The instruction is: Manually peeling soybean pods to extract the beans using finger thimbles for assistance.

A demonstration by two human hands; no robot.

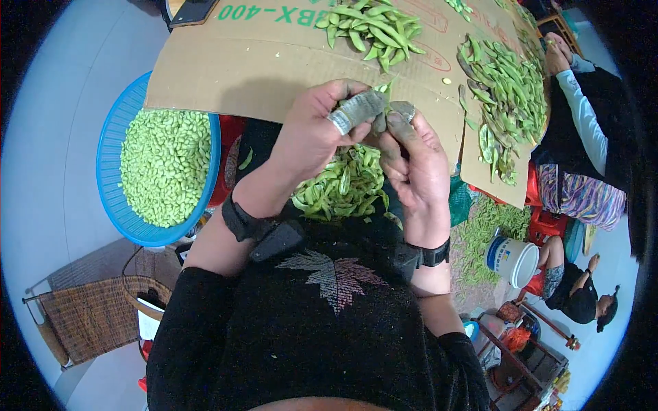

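Note:
Both of my hands meet over the near edge of a cardboard sheet [260, 75]. A small green bean pod [388, 89] is pinched between them, partly hidden by the fingers. My left hand [308, 133] is closed on it, with a dirty grey-green cover on the thumb. My right hand [419, 161] grips from the other side, also wearing stained finger covers. Just below the hands, a heap of green pods or husks [343, 181] lies at my lap. Beyond them on the cardboard sits a pile of bean pods [373, 27].
At left, a blue plastic basket [110, 157] holds pale green shelled beans [164, 164]. A larger pod pile [504, 89] lies at right, near another person [582, 116]. More pods cover the floor by a white bucket [522, 264]. A phone [194, 11] rests at the far left.

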